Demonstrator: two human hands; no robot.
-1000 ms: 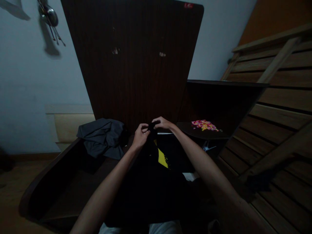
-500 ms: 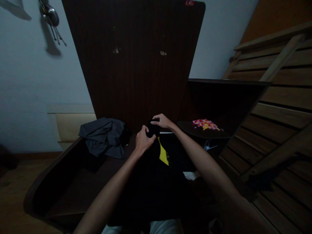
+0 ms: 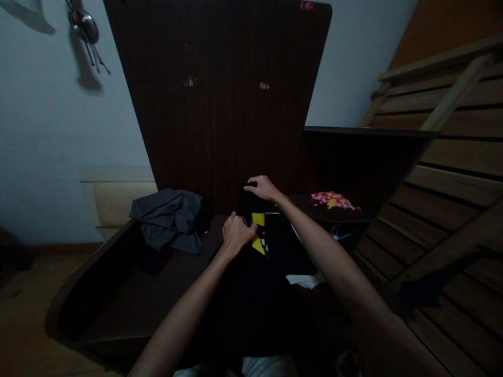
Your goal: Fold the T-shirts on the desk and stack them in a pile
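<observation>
A black garment [image 3: 251, 293] with a yellow patch lies spread in front of me, over the dark desk surface and towards my lap. My right hand [image 3: 262, 187] pinches a narrow black part of it and lifts that part upright at the far end. Lower and to the left, my left hand [image 3: 238, 233] grips the cloth beside the yellow patch, its fingers curled. The kind of garment is hard to make out in the dim light. A white piece [image 3: 304, 281] shows at its right side.
A crumpled grey cloth [image 3: 168, 217] lies on the desk [image 3: 121, 309] at the left. Small pink and yellow pieces [image 3: 332, 199] are heaped on a shelf at the right. A dark wooden panel [image 3: 223, 115] stands behind; a slatted wooden frame [image 3: 459, 157] leans at the right.
My right hand has risen slightly, lifting the black cloth. My left hand has moved a little down, away from it. More of the yellow patch and a white print now show.
</observation>
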